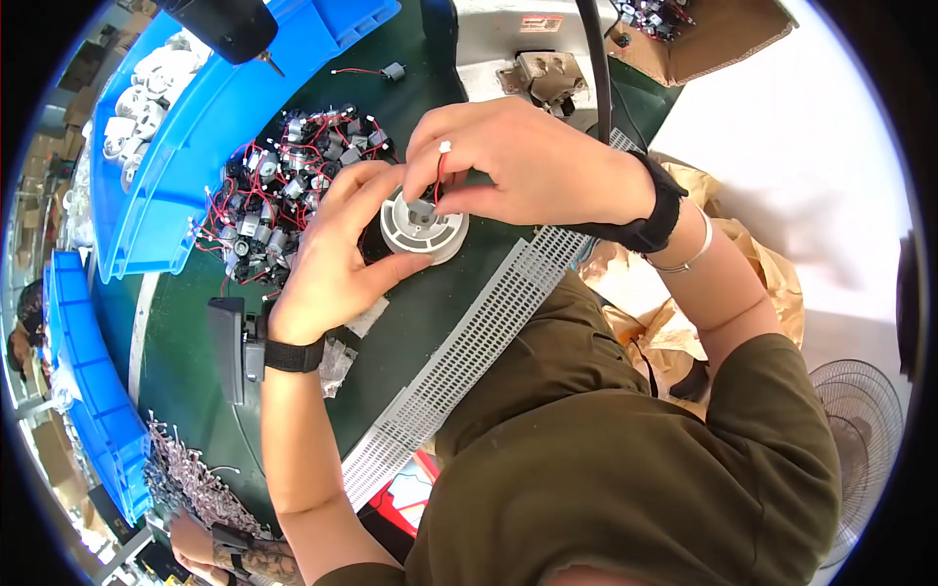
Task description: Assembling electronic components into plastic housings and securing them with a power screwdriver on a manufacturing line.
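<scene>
A round white plastic housing (447, 246) rests on the green work surface between my hands. My left hand (327, 256) is closed on its left side, with the thumb along the near rim. From the right, my right hand (532, 161) pinches a small grey motor (421, 209) at the housing's middle; its fingers partly hide the motor. Red and dark wires rise from there past my right fingers to a small white connector (446, 146). Left of the housing lies a heap of similar small motors (283, 190) with red wires.
A blue bin (161, 220) with white plastic parts stands at the left, beneath a hanging black power screwdriver (230, 29). A metal fixture (552, 78) is at the back. A perforated white strip (459, 356) lines the near edge. A co-worker's hand (192, 540) shows lower left.
</scene>
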`<control>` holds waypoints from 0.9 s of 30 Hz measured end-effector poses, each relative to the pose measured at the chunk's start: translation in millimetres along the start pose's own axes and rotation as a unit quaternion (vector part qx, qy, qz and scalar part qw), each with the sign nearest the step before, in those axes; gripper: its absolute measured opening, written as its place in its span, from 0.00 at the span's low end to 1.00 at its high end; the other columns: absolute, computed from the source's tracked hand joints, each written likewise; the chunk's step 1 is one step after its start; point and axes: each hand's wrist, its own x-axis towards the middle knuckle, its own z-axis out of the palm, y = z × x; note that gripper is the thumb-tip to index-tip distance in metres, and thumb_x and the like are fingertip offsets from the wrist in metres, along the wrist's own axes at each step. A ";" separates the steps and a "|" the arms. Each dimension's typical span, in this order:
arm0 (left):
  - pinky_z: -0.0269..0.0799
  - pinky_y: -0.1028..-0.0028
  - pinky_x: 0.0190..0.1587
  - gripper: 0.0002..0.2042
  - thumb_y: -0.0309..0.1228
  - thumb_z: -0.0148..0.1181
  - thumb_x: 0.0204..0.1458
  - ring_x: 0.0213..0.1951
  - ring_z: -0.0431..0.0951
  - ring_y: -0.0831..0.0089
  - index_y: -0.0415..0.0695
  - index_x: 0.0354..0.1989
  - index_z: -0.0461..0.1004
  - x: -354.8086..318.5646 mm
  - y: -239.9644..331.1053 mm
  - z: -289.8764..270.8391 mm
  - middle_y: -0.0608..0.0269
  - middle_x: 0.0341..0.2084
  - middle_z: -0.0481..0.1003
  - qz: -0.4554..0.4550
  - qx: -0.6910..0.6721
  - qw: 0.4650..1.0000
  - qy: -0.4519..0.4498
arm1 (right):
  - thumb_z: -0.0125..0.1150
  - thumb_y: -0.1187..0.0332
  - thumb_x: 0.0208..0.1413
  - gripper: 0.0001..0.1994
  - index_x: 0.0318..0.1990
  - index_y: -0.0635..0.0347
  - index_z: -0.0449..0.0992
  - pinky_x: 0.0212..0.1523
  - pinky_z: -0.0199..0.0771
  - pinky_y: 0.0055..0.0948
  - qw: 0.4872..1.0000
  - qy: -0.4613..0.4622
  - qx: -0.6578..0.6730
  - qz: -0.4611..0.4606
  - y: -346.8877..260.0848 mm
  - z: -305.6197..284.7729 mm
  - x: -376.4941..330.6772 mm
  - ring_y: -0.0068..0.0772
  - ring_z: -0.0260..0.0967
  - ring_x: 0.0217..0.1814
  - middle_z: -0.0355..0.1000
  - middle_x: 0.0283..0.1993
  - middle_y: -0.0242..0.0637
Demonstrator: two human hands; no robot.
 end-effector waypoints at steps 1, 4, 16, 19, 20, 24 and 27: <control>0.65 0.66 0.50 0.31 0.25 0.69 0.33 0.49 0.69 0.57 0.41 0.51 0.67 1.2 2.1 -1.4 0.52 0.46 0.67 0.005 0.002 1.000 -0.004 | 0.63 0.77 0.43 0.10 0.35 0.59 0.75 0.36 0.72 0.29 1.000 -0.001 0.000 0.000 0.3 0.1 2.6 0.39 0.70 0.35 0.70 0.37 0.36; 0.66 0.65 0.50 0.33 0.29 0.73 0.29 0.49 0.69 0.55 0.37 0.49 0.67 -1.7 12.0 10.4 0.50 0.45 0.68 -0.004 0.045 0.997 0.058 | 0.63 0.76 0.42 0.09 0.34 0.58 0.74 0.36 0.71 0.31 0.997 -0.044 -0.040 -0.053 0.8 1.4 7.4 0.41 0.69 0.36 0.69 0.35 0.36; 0.68 0.64 0.47 0.33 0.29 0.74 0.28 0.46 0.71 0.54 0.39 0.48 0.68 -7.9 7.5 30.2 0.51 0.43 0.71 0.003 0.034 0.976 0.216 | 0.61 0.76 0.49 0.12 0.42 0.61 0.73 0.43 0.69 0.23 0.981 0.152 -0.036 0.113 -26.7 -30.1 34.8 0.24 0.69 0.38 0.71 0.39 0.34; 0.73 0.67 0.40 0.22 0.27 0.73 0.30 0.40 0.74 0.58 0.37 0.37 0.74 -14.0 -2.2 39.8 0.52 0.41 0.71 0.089 0.076 0.960 0.253 | 0.64 0.67 0.49 0.29 0.54 0.72 0.58 0.43 0.71 0.23 0.915 0.404 -0.025 0.008 -31.3 -20.0 90.7 0.28 0.68 0.45 0.66 0.45 0.43; 0.74 0.69 0.37 0.18 0.26 0.72 0.31 0.37 0.75 0.59 0.37 0.34 0.75 -4.0 5.5 42.0 0.52 0.41 0.71 0.134 0.072 0.956 0.251 | 0.65 0.66 0.48 0.29 0.54 0.71 0.58 0.41 0.71 0.25 0.869 0.474 -0.136 -0.024 -30.1 -30.6 105.3 0.27 0.69 0.42 0.68 0.43 0.41; 0.74 0.68 0.38 0.18 0.25 0.72 0.31 0.38 0.75 0.58 0.38 0.34 0.75 -11.5 -3.3 42.9 0.51 0.42 0.72 0.129 0.088 0.957 0.245 | 0.65 0.65 0.48 0.20 0.44 0.70 0.68 0.35 0.71 0.24 0.900 0.254 0.351 -0.040 -37.5 -61.4 156.5 0.23 0.68 0.32 0.70 0.33 0.36; 0.74 0.67 0.37 0.19 0.26 0.73 0.30 0.38 0.75 0.56 0.39 0.34 0.76 -12.7 -5.2 48.2 0.50 0.42 0.72 0.124 0.078 0.955 0.256 | 0.64 0.66 0.48 0.11 0.25 0.65 0.72 0.25 0.67 0.22 0.877 0.093 0.437 -0.176 -25.2 -64.5 183.6 0.19 0.63 0.23 0.68 0.22 0.31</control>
